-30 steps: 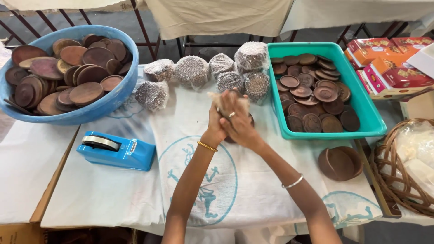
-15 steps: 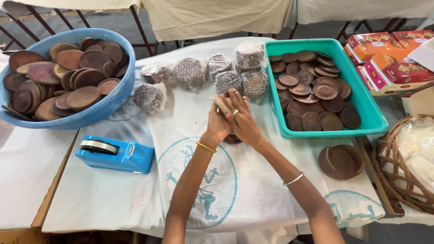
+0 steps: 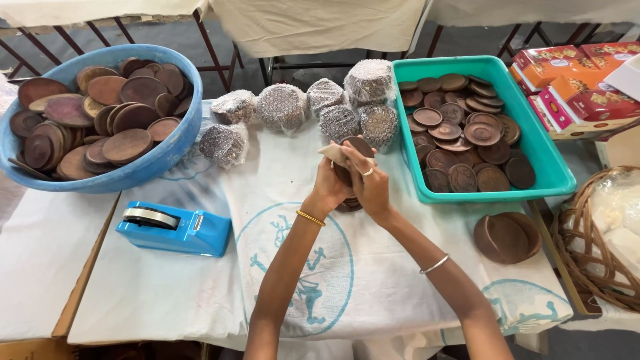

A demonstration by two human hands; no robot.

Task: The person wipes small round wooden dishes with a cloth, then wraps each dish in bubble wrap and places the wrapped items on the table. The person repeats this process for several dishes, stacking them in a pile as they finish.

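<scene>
A stack of brown discs point(image 3: 349, 175) is shown gripped upright between both hands above the white printed cloth point(image 3: 333, 280), which serves here as the landmark. The left hand point(image 3: 328, 183) is closed on the near side of the stack; the right hand point(image 3: 371, 187) is closed on its far side, with a pale scrap of tape or paper point(image 3: 332, 152) pinched at the top edge. A few further discs are seen lying on the cloth directly beneath the hands.

At the far edge of the cloth, a row of bubble-wrapped bundles point(image 3: 313, 110) is laid out. Off the cloth's left corner, a blue basin point(image 3: 167, 153) heaped with discs is placed; at the cloth's left margin, a blue tape dispenser point(image 3: 175, 230) is set. To the right of the cloth, a teal tray point(image 3: 547, 163) filled with smaller discs is found, with two loose brown plates point(image 3: 507, 237) lying just in front of it, on the cloth's right margin. Beyond the tray, red and orange cartons point(image 3: 573, 80) are stacked, and a wicker basket point(image 3: 587, 253) is seen at the cloth's right corner.

The step in hand is judged to be the gathering and squaring of one stack ahead of wrapping. The next move is judged to call for the stack being kept aligned under steady pressure from both sides, since a loosened grip could let the discs slide apart.
</scene>
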